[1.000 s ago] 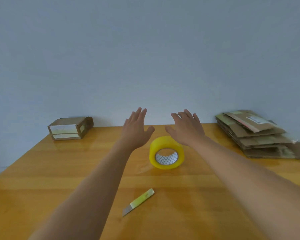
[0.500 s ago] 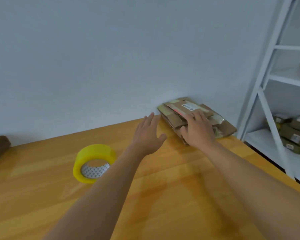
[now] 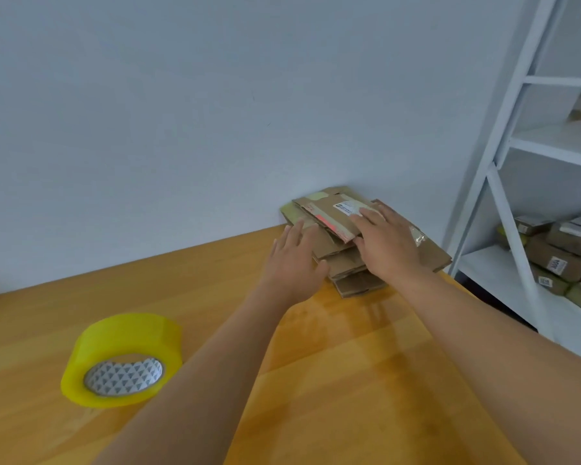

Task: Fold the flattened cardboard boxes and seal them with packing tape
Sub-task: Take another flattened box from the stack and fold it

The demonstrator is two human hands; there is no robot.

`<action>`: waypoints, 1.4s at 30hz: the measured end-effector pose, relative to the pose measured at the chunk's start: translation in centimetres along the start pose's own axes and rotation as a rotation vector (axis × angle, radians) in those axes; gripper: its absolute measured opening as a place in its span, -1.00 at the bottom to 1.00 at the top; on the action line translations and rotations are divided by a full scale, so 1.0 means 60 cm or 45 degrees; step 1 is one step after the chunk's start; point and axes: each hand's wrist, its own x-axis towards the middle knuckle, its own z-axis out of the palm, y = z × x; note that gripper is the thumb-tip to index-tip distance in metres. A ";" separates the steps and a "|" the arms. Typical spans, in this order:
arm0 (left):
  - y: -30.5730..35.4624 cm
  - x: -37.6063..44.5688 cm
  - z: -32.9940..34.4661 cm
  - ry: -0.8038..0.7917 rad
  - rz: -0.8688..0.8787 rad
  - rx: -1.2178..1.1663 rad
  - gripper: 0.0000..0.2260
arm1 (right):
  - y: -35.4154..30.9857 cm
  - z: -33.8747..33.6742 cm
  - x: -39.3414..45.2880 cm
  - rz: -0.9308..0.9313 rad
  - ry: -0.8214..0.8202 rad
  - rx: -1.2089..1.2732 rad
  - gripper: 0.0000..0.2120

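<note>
Both hands, left (image 3: 294,261) and right (image 3: 388,248), now lie flat-fingered on stacked cardboard (image 3: 341,263) atop wooden table (image 3: 349,380) beside white shelving (image 3: 503,203).

Plain pale grey-blue wall (image 3: 182,112) behind, unmarked, evenly lit. Wooden surface (image 3: 366,380), orange-yellow varnish, glossy with soft reflections, butts against the wall. White metal shelving unit (image 3: 503,203) at right with a diagonal brace; brown parcels (image 3: 557,260) on its lower shelf.
</note>
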 end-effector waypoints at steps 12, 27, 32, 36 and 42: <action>-0.026 -0.084 -0.089 0.125 -0.099 0.028 -0.41 | -0.049 -0.038 -0.031 -0.193 0.671 0.064 -0.71; -0.139 -0.323 -0.246 0.438 -0.356 -0.065 -0.33 | -0.296 -0.167 -0.116 -0.467 0.901 0.803 -0.65; -0.214 -0.412 -0.268 0.594 -0.567 -0.260 -0.25 | -0.380 -0.160 -0.156 -0.547 0.727 1.029 -0.72; -0.276 -0.478 -0.277 0.838 -0.705 -0.535 -0.10 | -0.444 -0.152 -0.191 -0.645 0.631 1.144 -0.75; -0.333 -0.580 -0.278 1.096 -0.692 -0.807 0.04 | -0.542 -0.130 -0.237 -0.790 0.498 1.321 -0.78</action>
